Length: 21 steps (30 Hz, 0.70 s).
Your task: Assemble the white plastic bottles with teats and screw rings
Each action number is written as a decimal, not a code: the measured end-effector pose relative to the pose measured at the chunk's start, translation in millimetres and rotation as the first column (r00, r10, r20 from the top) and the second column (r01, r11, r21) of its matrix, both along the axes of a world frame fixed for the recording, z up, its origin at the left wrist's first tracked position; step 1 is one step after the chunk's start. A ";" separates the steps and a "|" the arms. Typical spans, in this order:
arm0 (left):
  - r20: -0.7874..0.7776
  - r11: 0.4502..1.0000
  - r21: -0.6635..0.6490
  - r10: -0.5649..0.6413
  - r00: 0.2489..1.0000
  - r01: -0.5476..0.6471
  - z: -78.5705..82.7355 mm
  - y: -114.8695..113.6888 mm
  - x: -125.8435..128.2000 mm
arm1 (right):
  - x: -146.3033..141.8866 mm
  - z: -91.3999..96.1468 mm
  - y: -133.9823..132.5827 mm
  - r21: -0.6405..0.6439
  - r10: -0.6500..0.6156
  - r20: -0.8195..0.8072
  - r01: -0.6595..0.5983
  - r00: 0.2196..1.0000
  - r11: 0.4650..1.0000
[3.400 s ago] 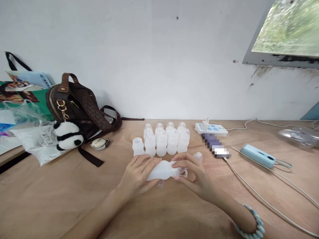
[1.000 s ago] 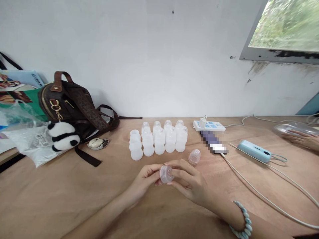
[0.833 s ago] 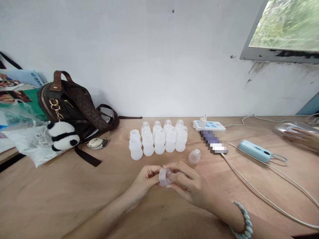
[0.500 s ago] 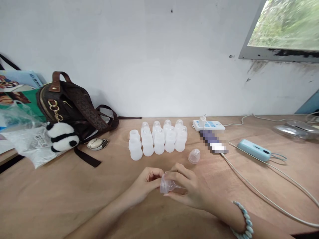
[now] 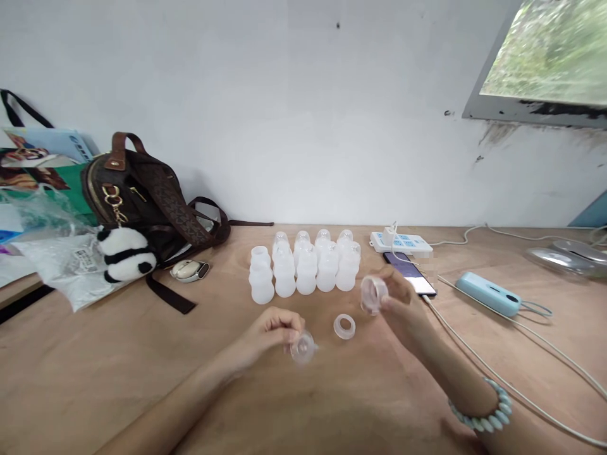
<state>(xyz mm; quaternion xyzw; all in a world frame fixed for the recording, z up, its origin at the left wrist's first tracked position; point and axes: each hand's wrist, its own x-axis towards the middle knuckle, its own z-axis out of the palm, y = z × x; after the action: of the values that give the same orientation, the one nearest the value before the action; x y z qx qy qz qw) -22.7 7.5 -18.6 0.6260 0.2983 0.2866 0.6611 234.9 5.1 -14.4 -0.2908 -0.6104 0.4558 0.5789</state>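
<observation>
1 teat (image 5: 302,349) in L hand (image 5: 272,332); R hand (image 5: 405,306) w/ clr cap (image 5: 372,294).

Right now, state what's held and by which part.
Left hand: a clear round piece, by its edge. Right hand: a clear cup-shaped piece, by its side.

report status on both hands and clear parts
Left hand pinching small clear piece, blurred. Right hand gripping clear cup-shaped piece. Translucent ring on table between hands; bottles standing beyond.

On the surface (image 5: 95,366), the bottles (image 5: 307,273) stand between the backpack (image 5: 142,196) at left and the power strip (image 5: 415,244) at right, the ring (image 5: 339,331) lying nearer.
</observation>
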 end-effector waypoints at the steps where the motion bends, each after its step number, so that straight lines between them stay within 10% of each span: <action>1: -0.019 0.998 0.034 0.046 0.999 -0.045 0.1 4.9 -4.0 | 6.1 2.7 4.5 0.037 -0.132 0.069 0.129 0.989 0.991; 4: -0.225 0.983 0.140 0.149 0.963 -0.120 -0.9 15.6 -13.4 | 14.3 3.5 12.7 0.331 -0.425 0.420 0.300 0.802 0.894; 7: -0.517 0.959 0.280 0.196 0.833 -0.052 -7.2 19.3 -18.1 | 10.7 -6.2 13.3 0.630 -0.592 0.653 0.096 0.471 0.771; 11: -0.649 0.907 0.414 0.229 0.726 0.085 -20.3 22.8 -22.7 | 6.3 -20.9 12.0 0.678 -0.661 0.734 -0.193 0.153 0.709; 16: -0.708 0.826 0.530 0.305 0.637 0.194 -28.6 29.6 -32.8 | 10.3 -27.9 13.3 0.552 -0.563 0.826 -0.219 0.011 0.805; 21: -0.718 0.801 0.568 0.368 0.591 0.191 -18.5 25.5 -33.9 | 10.0 -25.5 13.3 0.615 -0.630 0.777 -0.201 -0.011 0.762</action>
<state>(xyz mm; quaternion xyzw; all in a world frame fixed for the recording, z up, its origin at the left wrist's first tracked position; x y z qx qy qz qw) -56.7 33.0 -37.1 0.8420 0.4900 0.0863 0.2086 244.8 18.4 -39.9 -0.4286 -0.8759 -0.1920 0.1108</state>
